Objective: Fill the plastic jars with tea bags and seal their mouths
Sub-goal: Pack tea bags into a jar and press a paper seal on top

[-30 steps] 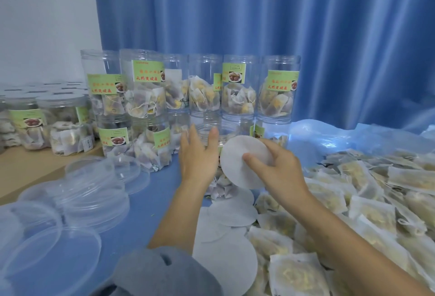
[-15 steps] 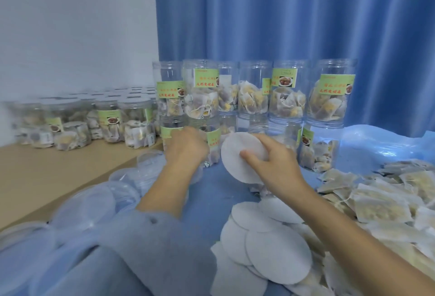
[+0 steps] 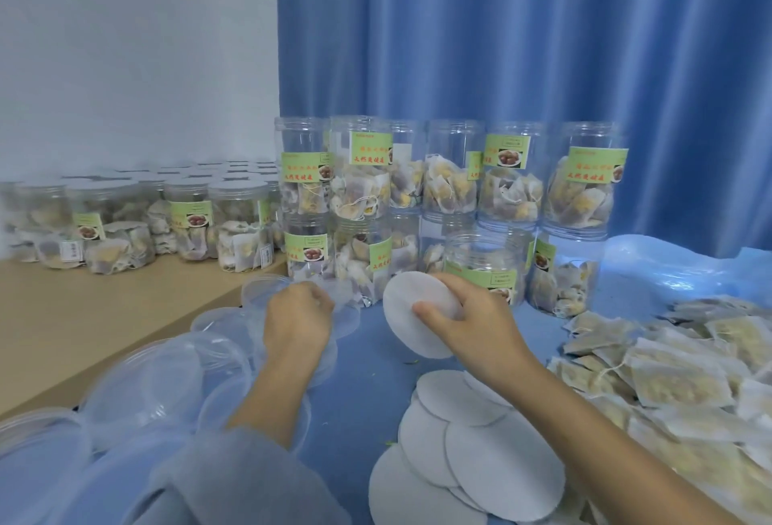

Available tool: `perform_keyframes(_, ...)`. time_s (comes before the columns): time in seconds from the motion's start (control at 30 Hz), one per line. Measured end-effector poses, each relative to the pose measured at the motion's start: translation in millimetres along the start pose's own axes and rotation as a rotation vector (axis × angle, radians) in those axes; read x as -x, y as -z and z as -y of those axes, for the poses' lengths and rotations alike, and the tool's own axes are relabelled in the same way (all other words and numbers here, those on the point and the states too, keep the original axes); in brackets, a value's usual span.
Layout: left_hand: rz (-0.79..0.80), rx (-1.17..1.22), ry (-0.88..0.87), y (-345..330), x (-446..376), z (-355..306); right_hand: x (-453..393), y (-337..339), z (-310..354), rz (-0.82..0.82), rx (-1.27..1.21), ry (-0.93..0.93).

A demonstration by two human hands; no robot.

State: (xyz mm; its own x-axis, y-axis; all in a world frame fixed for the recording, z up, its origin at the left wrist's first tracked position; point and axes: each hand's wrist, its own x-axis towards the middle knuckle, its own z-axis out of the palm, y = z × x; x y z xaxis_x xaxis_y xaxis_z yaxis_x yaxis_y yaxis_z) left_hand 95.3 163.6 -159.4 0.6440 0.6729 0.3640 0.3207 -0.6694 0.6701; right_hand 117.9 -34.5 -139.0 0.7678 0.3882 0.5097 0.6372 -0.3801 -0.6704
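We hold a white seal disc pinched in the right hand at the centre of the frame, thumb on its near face and fingers behind it, tilted up on edge; the left hand, centre left, curls its fingers round a clear lid at the top of the lid pile. The open jar stands just behind the disc, tea bags inside and its mouth bare.

As we judge it, the step is sealing that mouth; we should level the disc, centre it over the rim so no edge hangs off, then bring the lid down square and turn it without creasing the disc; a tea bag string caught on the rim would spoil the seal.

Counting: one disc in hand; about six spare discs overlapping at lower centre; stacked jars in two rows at the middle, six showing on top; capped jars at centre left, too many and too blurred to count; loose tea bags heaped at right, uncountable; the lids overlap too much to number.
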Motion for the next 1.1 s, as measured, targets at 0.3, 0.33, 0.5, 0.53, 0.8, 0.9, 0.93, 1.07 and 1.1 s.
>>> perform_keyframes(0.3, -0.221, 0.922, 0.052, -6.4, 12.9, -69.5, -1.6, 33.3, -20.3, -0.291, -0.184, -0.078)
perform_keyframes(0.33, -0.176, 1.104, 0.135, -4.4, 12.6, -78.3, -2.6, 36.6, -21.0, -0.337, -0.224, -0.086)
perform_keyframes(0.5, 0.136, 1.582, 0.385, -15.7, 25.7, -99.8, -6.5, 52.5, -26.0, -0.546, -0.485, -0.135)
perform_keyframes(0.53, 0.224, 1.637, 0.431, -21.5, 30.3, -99.4, -7.1, 55.5, -27.6, -0.57, -0.524, -0.153)
perform_keyframes(0.8, 0.799, 1.757, 0.455, -47.8, 58.6, -99.1, -8.9, 48.9, -32.1, -0.15, -0.921, -0.295)
perform_keyframes(0.9, 0.74, 1.608, 0.297, -50.3, 62.1, -99.2, -6.7, 40.2, -30.1, -0.067, -0.908, -0.3)
perform_keyframes(0.93, 0.725, 1.574, 0.27, -52.0, 62.8, -98.8, -5.7, 38.9, -29.1, -0.054, -0.897, -0.3)
perform_keyframes(1.07, 0.743, 1.518, 0.232, -53.3, 64.7, -103.3, -1.9, 35.0, -21.6, -0.073, -0.699, -0.228)
perform_keyframes(1.1, 0.754, 1.517, 0.241, -54.6, 64.2, -104.2, -1.5, 33.9, -20.4, -0.101, -0.628, -0.188)
